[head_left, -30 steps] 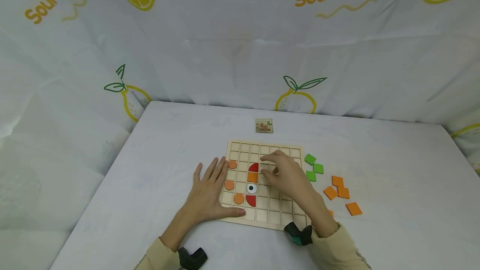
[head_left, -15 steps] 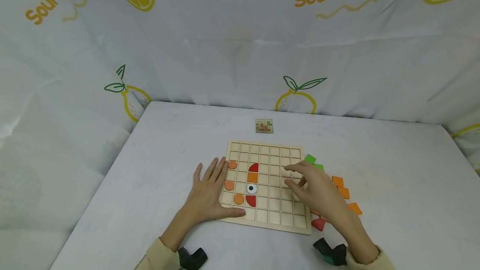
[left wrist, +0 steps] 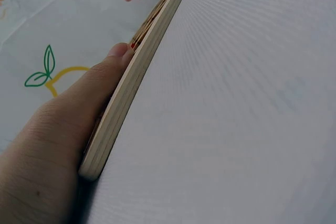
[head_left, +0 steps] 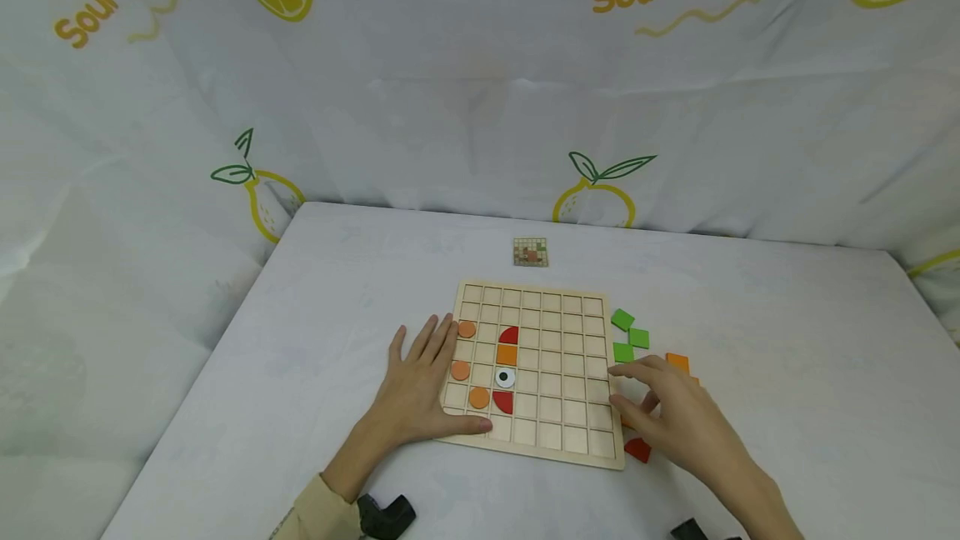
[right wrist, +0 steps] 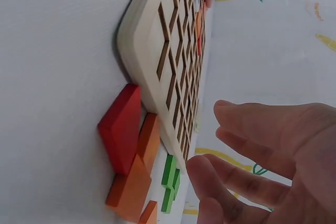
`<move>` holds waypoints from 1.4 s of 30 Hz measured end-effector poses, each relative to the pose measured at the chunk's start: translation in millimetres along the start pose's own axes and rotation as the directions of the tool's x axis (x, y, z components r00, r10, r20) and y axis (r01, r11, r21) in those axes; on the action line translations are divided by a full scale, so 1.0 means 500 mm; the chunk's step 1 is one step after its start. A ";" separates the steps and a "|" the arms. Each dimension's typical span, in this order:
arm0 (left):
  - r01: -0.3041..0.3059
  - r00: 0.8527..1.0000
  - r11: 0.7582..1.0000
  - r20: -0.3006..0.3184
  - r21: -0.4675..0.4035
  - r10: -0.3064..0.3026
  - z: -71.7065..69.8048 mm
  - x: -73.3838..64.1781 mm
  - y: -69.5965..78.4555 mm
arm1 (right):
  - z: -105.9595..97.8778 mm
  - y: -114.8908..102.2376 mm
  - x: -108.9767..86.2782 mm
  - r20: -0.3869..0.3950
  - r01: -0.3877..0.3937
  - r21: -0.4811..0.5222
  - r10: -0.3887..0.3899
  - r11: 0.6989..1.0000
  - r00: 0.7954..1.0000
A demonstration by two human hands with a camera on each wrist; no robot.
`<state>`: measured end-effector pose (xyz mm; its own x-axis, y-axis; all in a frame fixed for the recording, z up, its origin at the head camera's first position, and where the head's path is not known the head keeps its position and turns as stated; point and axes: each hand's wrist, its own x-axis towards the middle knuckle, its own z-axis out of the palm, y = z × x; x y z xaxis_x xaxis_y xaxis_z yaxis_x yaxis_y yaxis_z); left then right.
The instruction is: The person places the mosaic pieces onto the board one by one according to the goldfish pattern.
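Left wrist view: the board (left wrist: pixel 122 98), its pale, lined side wall seen edge-on, which the head view does not give you. Head view: the whole gridded face, plus a small picture card (head_left: pixel 531 252) at twelve o'clock. Right wrist view: the thickness of a loose red piece (right wrist: pixel 119 129) at the board's four o'clock, with orange tiles (right wrist: pixel 128 190) crowded beside it, partly covered from above.

Board, one: square, light wood, flat on the white table (head_left: pixel 337 273) before you. First column, two orange discs (head_left: pixel 460 370). Second column, one further orange disc (head_left: pixel 478 397). Third column, top to bottom: red quarter-round (head_left: pixel 511 335), orange square (head_left: pixel 507 354), eye disc (head_left: pixel 505 377), second red quarter-round (head_left: pixel 503 402). Outside, between two and three o'clock: three green tiles (head_left: pixel 622 319).

Your left hand (head_left: pixel 412 394), nine o'clock: spread wide, fingers straight at the rim, thumb resting on the board at seven. Your right hand (head_left: pixel 678 415), just past three: half open, fingers bent, thumb and forefinger parted, near the loose orange tiles.
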<state>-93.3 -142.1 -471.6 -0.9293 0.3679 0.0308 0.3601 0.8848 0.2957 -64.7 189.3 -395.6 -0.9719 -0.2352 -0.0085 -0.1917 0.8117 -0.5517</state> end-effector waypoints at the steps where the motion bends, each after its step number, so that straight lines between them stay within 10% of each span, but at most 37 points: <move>1: 0.000 1.000 1.000 0.000 -0.004 0.000 0.000 0.000 0.000 | 0.000 0.003 -0.003 0.004 -0.009 -0.004 0.009 1.000 1.000; 42: 0.003 1.000 1.000 -0.012 -0.018 -0.003 0.003 0.000 -0.004 | 0.025 0.055 -0.027 0.053 0.027 -0.149 -0.020 0.988 0.998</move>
<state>-93.7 -143.5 -473.7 -0.9313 0.3619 0.0418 0.3562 0.8806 0.3125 -55.1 208.2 -421.1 -0.9594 -0.2789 -0.0416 -0.2363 0.8757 -0.4211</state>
